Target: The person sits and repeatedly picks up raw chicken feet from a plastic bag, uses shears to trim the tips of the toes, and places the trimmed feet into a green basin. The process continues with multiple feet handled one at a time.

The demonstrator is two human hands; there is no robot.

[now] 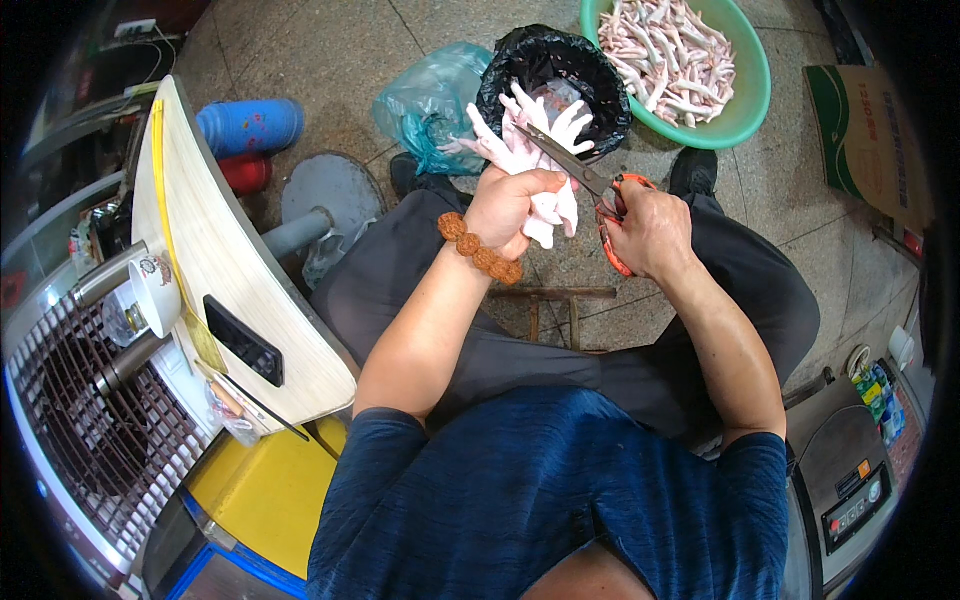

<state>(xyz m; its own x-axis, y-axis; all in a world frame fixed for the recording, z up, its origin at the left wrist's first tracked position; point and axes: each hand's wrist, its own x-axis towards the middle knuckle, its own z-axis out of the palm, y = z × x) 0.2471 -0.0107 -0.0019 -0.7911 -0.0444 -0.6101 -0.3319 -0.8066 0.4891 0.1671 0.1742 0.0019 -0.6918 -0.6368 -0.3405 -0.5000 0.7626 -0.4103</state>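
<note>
My left hand (506,202) is closed around a bunch of pale chicken feet (529,146), their toes fanned out over a bin (616,120) lined with a black plastic bag. In my right hand (652,229) is a pair of scissors (574,163) with orange handles; its blades lie across the toes of the bunch. Whether the blades touch a toe I cannot tell. Beyond my right hand, a green plastic basin (756,97) holds a heap of chicken feet (675,64). A teal plastic bag (431,97) lies against the bin's left side.
On my left stands a light wooden table (262,300) with a phone (244,340) and a white bowl (156,296). Blue (251,127) and red (246,174) containers lie beyond its edge, near a round metal table base (330,191). A cardboard box (862,142) is at the right.
</note>
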